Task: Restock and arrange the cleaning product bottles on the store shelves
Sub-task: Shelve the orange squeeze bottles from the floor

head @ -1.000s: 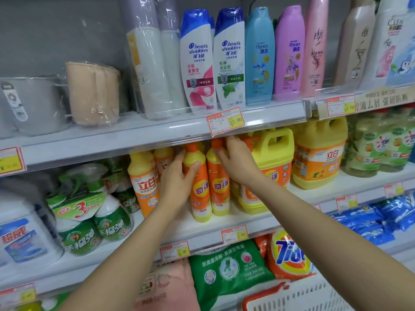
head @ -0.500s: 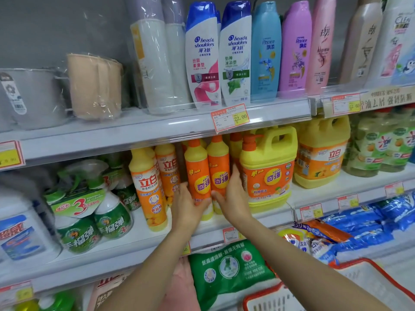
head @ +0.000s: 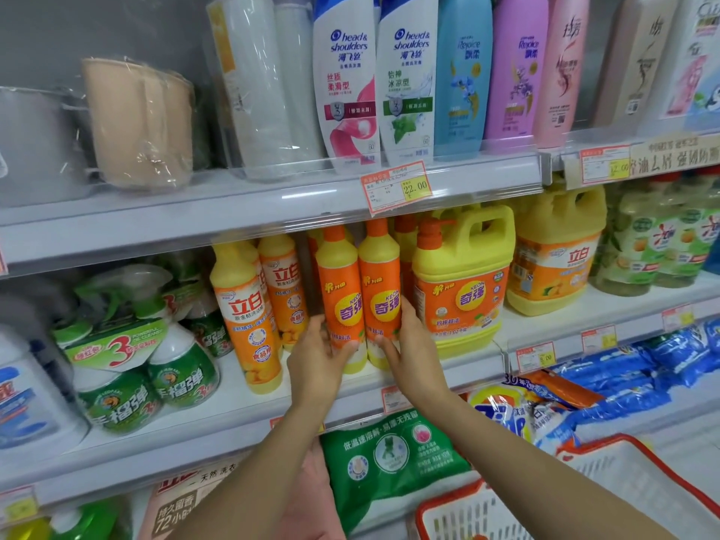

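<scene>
Your left hand [head: 317, 358] clasped the left orange bottle [head: 338, 282], your right hand [head: 415, 356] the right orange bottle [head: 381, 278]; such a low grip risked tipping them.

Head cam, close to shelves [head: 156, 224], looks fwd & slightly down.

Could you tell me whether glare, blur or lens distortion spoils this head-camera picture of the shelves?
Head view: glare streaks the clear shelf-edge strip and the plastic-wrapped cups; the wide lens bows that strip; the orange bottles at centre read sharply, while the pale green bottles at far right look soft.
</scene>
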`<state>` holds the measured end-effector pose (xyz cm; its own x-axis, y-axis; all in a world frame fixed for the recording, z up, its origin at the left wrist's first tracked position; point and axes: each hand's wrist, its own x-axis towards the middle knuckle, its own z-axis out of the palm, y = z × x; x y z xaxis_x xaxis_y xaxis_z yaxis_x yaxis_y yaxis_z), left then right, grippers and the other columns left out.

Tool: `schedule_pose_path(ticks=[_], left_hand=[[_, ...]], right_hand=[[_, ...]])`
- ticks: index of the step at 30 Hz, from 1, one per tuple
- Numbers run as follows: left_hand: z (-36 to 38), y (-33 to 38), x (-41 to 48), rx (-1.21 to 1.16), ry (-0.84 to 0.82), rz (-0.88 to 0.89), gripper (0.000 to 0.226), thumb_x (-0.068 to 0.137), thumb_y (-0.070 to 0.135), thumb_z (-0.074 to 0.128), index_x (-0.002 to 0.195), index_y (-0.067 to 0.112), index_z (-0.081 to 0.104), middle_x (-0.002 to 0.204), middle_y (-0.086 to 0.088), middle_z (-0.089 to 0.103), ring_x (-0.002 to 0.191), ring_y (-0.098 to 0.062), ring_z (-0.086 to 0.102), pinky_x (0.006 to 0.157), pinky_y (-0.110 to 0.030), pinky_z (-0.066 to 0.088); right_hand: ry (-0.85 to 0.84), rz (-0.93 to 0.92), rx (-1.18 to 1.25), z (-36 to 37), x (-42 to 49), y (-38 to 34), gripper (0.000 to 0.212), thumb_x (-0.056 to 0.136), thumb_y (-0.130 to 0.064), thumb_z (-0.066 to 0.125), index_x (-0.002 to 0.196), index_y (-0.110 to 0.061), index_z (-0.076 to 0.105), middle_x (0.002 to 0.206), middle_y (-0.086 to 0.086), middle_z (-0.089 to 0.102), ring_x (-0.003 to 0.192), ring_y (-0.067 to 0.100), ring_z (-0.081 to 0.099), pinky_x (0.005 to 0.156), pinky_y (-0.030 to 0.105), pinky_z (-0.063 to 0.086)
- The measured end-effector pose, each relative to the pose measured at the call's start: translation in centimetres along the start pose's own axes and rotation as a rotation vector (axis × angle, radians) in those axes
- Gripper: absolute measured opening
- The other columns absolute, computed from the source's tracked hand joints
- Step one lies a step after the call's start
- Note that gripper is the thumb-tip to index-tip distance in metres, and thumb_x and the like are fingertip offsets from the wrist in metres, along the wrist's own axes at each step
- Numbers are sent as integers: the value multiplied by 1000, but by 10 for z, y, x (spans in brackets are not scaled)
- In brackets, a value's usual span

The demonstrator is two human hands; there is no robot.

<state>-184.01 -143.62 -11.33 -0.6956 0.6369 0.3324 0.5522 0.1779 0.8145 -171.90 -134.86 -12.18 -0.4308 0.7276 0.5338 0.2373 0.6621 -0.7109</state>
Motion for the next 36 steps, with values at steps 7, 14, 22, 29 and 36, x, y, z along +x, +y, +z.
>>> schedule_pose_path(ticks=[7, 14, 22, 29, 36], left_hand=[[-21, -1, -38, 117, -9, 132, 59, 89, 28, 70, 140, 15, 44, 136, -3, 50, 118, -21, 54, 97, -41, 49], [-100, -83, -149, 201, -157, 212, 26, 89, 13, 69, 103, 35, 64, 96, 15, 60, 88, 3, 56, 72, -7, 40], [-147, -215, -304, 248, -728, -386, 84, 89, 18, 68, 115, 84, 23, 127, 15, 49, 107, 1, 51, 81, -4, 40], [-107, -243, -348, 273, -641, -291, 53, 80, 28, 80, 130, 21, 60, 110, 8, 72, 97, -9, 62, 90, -27, 51], [-85, -248, -348, -20, -545, -455, 54, 66, 17, 90, 107, 32, 57, 94, 21, 65, 81, 19, 59, 65, -6, 44]], right_hand=[[-2, -62, 7, -17, -33, -10, 72, 96, -26, 63, 153, -11, 23, 154, 7, 35, 142, 16, 33, 116, 28, 29], [-449, -270, 36, 3, -125, -21, 38, 94, -25, 61, 129, -11, 54, 117, 2, 58, 103, 4, 53, 87, 19, 44], [-1098, 32, -36, 87, -257, 5, 55, 95, -27, 65, 143, -15, 40, 142, 7, 44, 122, 20, 52, 101, 29, 42], [-1414, 160, 37, 123, -291, -16, 51, 86, -38, 74, 132, -27, 56, 129, -5, 58, 117, 14, 56, 101, 29, 46], [-1230, 70, 12, 113, -312, 3, 37, 81, -26, 82, 112, -15, 67, 105, 1, 71, 94, 8, 63, 76, 14, 49]])
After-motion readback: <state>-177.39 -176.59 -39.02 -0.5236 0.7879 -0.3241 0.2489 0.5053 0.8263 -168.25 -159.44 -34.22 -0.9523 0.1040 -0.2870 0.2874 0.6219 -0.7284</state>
